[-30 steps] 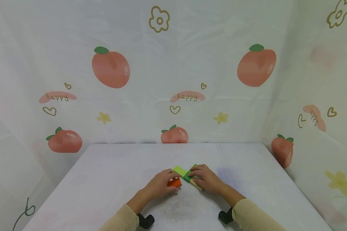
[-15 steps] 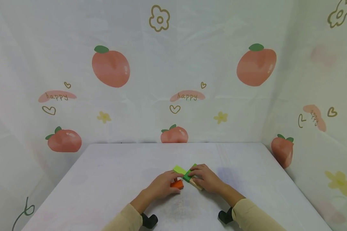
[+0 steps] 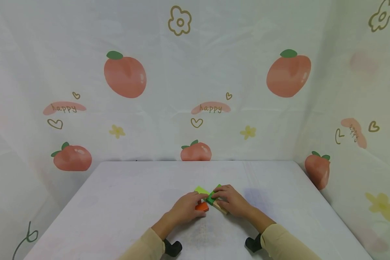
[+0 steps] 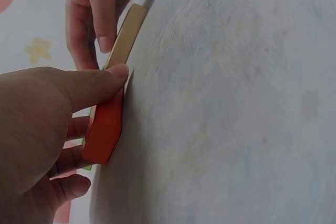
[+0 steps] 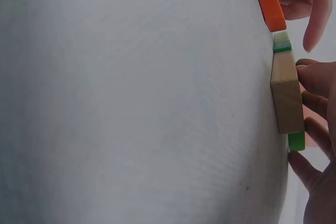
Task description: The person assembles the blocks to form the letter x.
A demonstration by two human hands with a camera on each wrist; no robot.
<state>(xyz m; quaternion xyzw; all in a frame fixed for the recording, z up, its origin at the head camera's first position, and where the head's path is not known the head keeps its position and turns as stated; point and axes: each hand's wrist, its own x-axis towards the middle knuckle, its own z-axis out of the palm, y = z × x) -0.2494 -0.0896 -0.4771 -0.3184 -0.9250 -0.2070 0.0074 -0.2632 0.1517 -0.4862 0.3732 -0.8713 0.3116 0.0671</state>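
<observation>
My left hand [image 3: 186, 208] pinches an orange block [image 3: 202, 207] between thumb and fingers, low at the tabletop. In the left wrist view the thumb lies along the top of the orange block [image 4: 105, 129]. Just right of it, a green block [image 3: 210, 199] and a plain wooden block [image 3: 220, 207] meet at an angle, under my right hand [image 3: 233, 201]. That hand's bent fingers and thumb hold these two. Behind my left fingers shows a lime-green block [image 3: 200, 190], partly covered. The orange block's end is close to the green one in the right wrist view.
The white table [image 3: 143, 180] extends around the blocks to its far edge. Behind and at the sides hangs a white curtain [image 3: 195, 72] printed with fruit and flowers. Black straps with mounts [image 3: 173, 248] sit at both wrists.
My left hand has slid the orange block to the right, closer to the green and wooden blocks. The right hand and the blocks under it have stayed in place.
</observation>
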